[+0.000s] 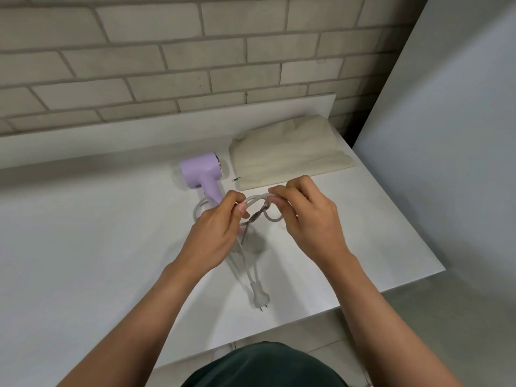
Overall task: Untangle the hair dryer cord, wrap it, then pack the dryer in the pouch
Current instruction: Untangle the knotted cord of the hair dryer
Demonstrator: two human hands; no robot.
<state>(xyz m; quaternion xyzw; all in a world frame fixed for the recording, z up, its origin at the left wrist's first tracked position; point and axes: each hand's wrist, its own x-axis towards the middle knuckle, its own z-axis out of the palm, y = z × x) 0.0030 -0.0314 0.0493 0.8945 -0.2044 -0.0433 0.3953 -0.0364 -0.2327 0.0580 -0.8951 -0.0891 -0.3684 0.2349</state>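
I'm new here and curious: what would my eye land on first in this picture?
The left hand and right hand pinch a knotted grey cord above the middle of the white table. Behind them lies a lilac hair dryer, with a cream pouch to its right. The plug rests nearer the person.

A white table (83, 247) stands against a pale brick wall (167, 51), beside a grey panel (446, 135).
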